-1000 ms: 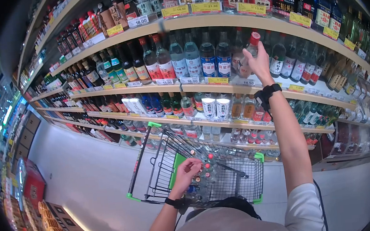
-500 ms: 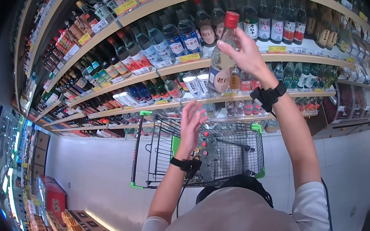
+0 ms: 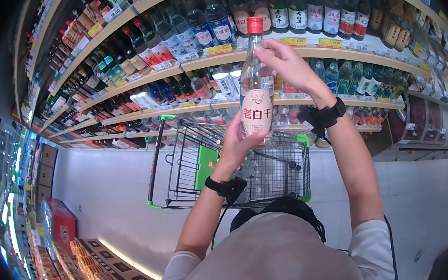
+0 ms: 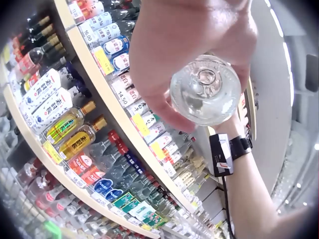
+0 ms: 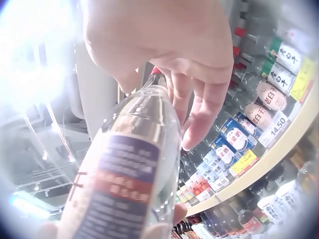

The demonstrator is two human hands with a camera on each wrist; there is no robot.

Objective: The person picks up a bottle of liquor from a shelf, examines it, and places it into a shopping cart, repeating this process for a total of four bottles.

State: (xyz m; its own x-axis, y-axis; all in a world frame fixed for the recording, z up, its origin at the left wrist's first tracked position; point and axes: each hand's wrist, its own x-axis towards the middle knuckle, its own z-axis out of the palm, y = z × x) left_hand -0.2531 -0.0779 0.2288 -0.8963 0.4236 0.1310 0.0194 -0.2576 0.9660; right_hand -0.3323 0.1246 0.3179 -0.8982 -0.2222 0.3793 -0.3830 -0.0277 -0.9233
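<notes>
A clear glass bottle [image 3: 255, 91] with a red cap, a pale oval label and several large characters stands near upright in front of me. My left hand [image 3: 237, 141] grips its lower part, thumb across the front below the label. In the left wrist view, the round bottle base [image 4: 205, 92] shows within the curl of the fingers. My right hand [image 3: 289, 63] is at the neck, its thumb overlapping the glass just below the cap. From the right wrist, the bottle's dark printed back label [image 5: 119, 184] faces the camera, and the other fingers [image 5: 197, 129] hang loosely beside the neck.
Curved shelves [image 3: 195, 64] packed with bottles and price tags stand ahead. Below my hands is a wire shopping cart [image 3: 281, 172] with green corners, with bottles in it. Packaged goods [image 3: 99, 271] line a display at the lower left, near a red box [image 3: 62, 223].
My right hand has brought the red-capped bottle off the shelf toward me. The left hand has risen from over the cart and taken hold of its lower part; the bottle has turned upright.
</notes>
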